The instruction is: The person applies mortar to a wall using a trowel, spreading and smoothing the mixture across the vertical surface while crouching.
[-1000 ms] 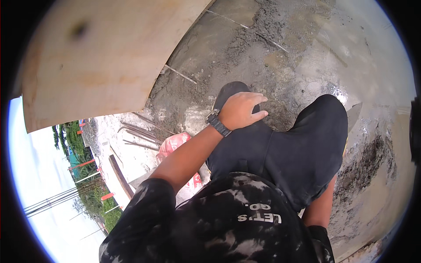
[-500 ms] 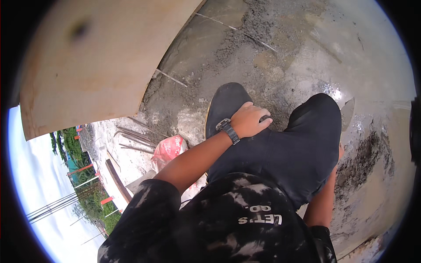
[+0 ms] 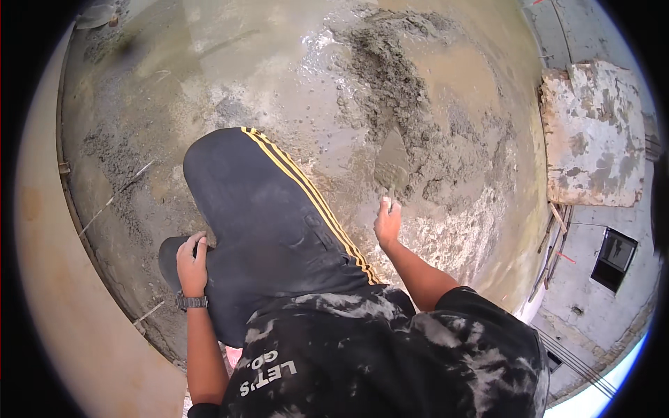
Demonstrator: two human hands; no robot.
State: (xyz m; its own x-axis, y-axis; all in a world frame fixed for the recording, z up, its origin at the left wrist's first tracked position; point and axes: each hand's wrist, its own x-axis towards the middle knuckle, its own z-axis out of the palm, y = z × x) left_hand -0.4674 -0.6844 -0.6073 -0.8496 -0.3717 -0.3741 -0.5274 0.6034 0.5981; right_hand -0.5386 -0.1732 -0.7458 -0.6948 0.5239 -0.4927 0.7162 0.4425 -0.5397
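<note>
My right hand (image 3: 387, 224) is closed around the handle of a cement-covered pointed trowel (image 3: 390, 160), whose blade lies over a dark, lumpy patch of wet mortar (image 3: 380, 87) right of my bent leg. My left hand (image 3: 193, 263) rests on my dark-trousered leg (image 3: 251, 202) at the lower left, fingers loosely bent and holding nothing, a watch on its wrist. The trowel's handle is mostly hidden by my fingers and wet grey coating.
A pale board (image 3: 38, 202) runs along the left edge. Thin rods (image 3: 111, 198) cross the rough concrete beside it. At the right are a weathered panel (image 3: 592, 132), a pale wall with a small dark opening (image 3: 613, 258), and loose bars (image 3: 557, 244).
The view has swung right. My right hand, mostly hidden behind my leg before, now shows with the trowel out on the mortar. My left hand still rests on my leg.
</note>
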